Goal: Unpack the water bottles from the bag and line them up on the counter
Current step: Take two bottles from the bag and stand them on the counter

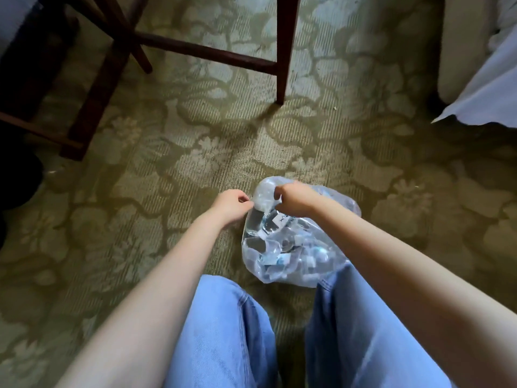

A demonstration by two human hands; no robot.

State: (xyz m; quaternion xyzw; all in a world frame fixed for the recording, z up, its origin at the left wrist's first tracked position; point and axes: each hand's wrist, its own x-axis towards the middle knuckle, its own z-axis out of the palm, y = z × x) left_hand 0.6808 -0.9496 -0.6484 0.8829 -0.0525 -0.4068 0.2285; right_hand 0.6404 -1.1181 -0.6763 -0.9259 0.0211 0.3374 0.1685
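Two legs in light blue jeans (223,331) stand nearest on the green floral carpet (167,191). Just beyond the right leg sits a clear crumpled plastic bag (285,256) holding clear plastic water bottles (268,225). The left hand (230,204) and right hand (295,198) both pinch the bag's gathered far top. Dark wooden chair legs (281,51) stand farther off.
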